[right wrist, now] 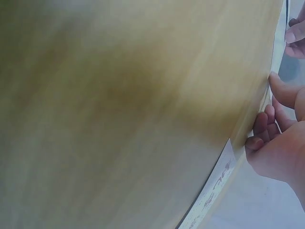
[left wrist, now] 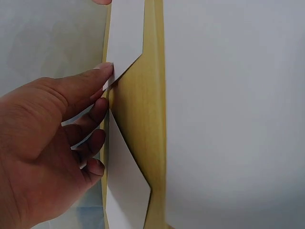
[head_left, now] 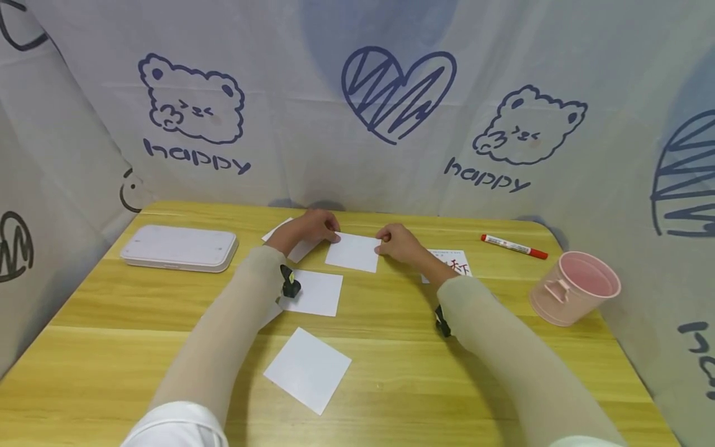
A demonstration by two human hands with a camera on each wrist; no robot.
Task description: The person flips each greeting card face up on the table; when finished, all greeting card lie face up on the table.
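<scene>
On the wooden table (head_left: 402, 360), the white card (head_left: 353, 252) lies between the two hands, near the far edge and just in front of the cloth backdrop (head_left: 313, 149). The left hand (head_left: 315, 226) pinches it by the far left corner; the left wrist view shows the thumb on the near face, and the other fingers are loosely bent, with only a small gap to the thumb. The right hand (head_left: 403, 244) pinches the opposite edge, near its far corner, also with thumb and finger almost closed together. Probably the card is held at both sides in order that it is level and its blank face is not covered; whether its lower edge touches the table, I cannot tell. A second blank card (head_left: 303, 249) lies partly hidden under the left hand, a third blank card (head_left: 319, 293) lies beside the left wrist, and a turned blank card (head_left: 308, 370) lies nearer to the person, at an angle. The card with red writing (head_left: 461, 263) is partly behind the right wrist, apart from the blank ones, maybe so that they are not mixed. The red-and-white marker (head_left: 512, 246) lies near the pink mug (head_left: 568, 288), both at the right side, perhaps for leaving the middle free for the hands. The white case (head_left: 179, 247) is at the far left, well apart from the held card.
</scene>
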